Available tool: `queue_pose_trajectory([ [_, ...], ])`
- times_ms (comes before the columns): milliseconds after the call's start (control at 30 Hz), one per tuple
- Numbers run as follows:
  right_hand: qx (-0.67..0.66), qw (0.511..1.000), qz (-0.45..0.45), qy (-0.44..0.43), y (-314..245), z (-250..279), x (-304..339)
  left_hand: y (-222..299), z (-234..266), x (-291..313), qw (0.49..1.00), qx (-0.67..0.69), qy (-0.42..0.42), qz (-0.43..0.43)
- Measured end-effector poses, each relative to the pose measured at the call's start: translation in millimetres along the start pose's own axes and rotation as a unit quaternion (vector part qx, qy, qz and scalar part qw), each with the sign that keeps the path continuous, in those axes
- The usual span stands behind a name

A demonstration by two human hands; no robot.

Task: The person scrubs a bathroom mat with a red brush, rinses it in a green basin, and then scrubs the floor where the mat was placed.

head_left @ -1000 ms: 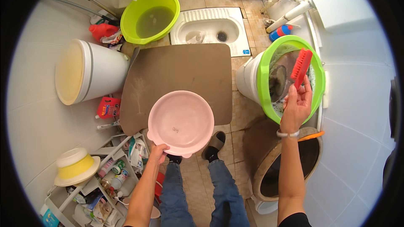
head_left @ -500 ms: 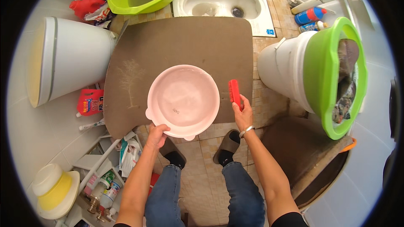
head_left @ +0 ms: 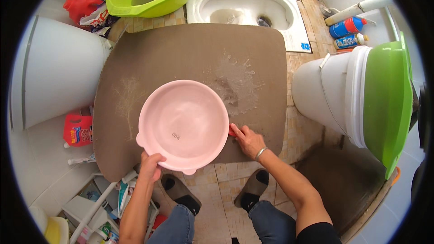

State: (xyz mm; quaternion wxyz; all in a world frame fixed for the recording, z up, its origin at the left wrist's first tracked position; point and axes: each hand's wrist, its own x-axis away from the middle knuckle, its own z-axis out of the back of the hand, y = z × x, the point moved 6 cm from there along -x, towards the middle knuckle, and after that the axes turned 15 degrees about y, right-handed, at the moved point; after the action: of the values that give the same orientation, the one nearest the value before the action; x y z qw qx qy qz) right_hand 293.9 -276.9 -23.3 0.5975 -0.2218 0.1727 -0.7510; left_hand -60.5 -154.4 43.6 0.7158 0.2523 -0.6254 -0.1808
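A round pink basin (head_left: 185, 117) hangs over the near part of a brown mat (head_left: 167, 54), its inside facing up. I grip its lower left rim with my left hand (head_left: 151, 165), thumb over the edge. My right hand (head_left: 248, 142) is closed on a red brush (head_left: 232, 130). Most of the brush is hidden at the basin's right side, and I cannot tell whether the two touch. Beyond the basin, a wet patch (head_left: 239, 88) with splash marks lies on the mat.
A green tub (head_left: 131, 7) of cloudy water and a white squat toilet (head_left: 294, 13) lie beyond the mat. White buckets (head_left: 63, 72) flank it, the right one under a green basin (head_left: 386, 104). A shelf rack (head_left: 97, 194) stands at lower left, a dark board (head_left: 343, 176) at right.
A wet patch has appeared on the mat. The basin has moved left and nearer. My right hand has lowered the brush to the basin's side, where it is now mostly hidden.
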Motion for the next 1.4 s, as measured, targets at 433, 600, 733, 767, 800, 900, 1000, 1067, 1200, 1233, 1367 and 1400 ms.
queue_pose_trajectory([
  [433, 0.055, 0.975, -0.047, 0.211, 65, 14, -132, -17, 16, -30, 0.997, 0.063, 0.01, -0.04],
  [600, 0.12, 0.979, 0.162, 0.003, 35, 28, -117, -22, 20, -30, 0.997, 0.051, -0.007, -0.063],
  [733, 0.135, 0.954, -0.167, 0.209, 109, 72, -189, -26, 2, -29, 0.997, 0.047, -0.022, -0.049],
  [767, 0.112, 0.947, -0.186, 0.237, 96, 60, -188, -22, 1, -25, 0.997, 0.039, -0.01, -0.062],
  [800, 0.089, 0.938, -0.205, 0.265, 80, 45, -179, -20, 3, -24, 0.998, 0.024, -0.008, -0.059],
  [900, 0.016, 0.968, -0.106, 0.229, 43, -3, -143, 0, 9, -24, 0.997, 0.003, 0.004, -0.072],
  [1000, 0.039, 0.972, -0.131, 0.19, 45, 18, -135, -3, 9, -22, 0.998, -0.017, 0.021, -0.055],
  [1067, 0.053, 0.969, -0.16, 0.181, 49, 22, -127, -1, 0, -19, 0.999, 0.011, 0.013, -0.044],
  [1200, -0.007, 0.989, -0.041, 0.143, 12, -29, -104, 2, -1, -18, 0.999, 0.013, 0.003, -0.033],
  [1233, 0.023, 0.993, 0.005, 0.116, 1, -24, -112, 4, 4, -17, 0.999, 0.021, 0.009, -0.042],
  [1367, 0.108, 0.975, -0.045, 0.19, 36, 27, -165, -6, 17, -24, 0.998, 0.038, 0.016, -0.047],
  [1400, 0.11, 0.966, -0.094, 0.213, 48, 28, -174, -8, 17, -25, 0.998, 0.038, 0.014, -0.042],
])
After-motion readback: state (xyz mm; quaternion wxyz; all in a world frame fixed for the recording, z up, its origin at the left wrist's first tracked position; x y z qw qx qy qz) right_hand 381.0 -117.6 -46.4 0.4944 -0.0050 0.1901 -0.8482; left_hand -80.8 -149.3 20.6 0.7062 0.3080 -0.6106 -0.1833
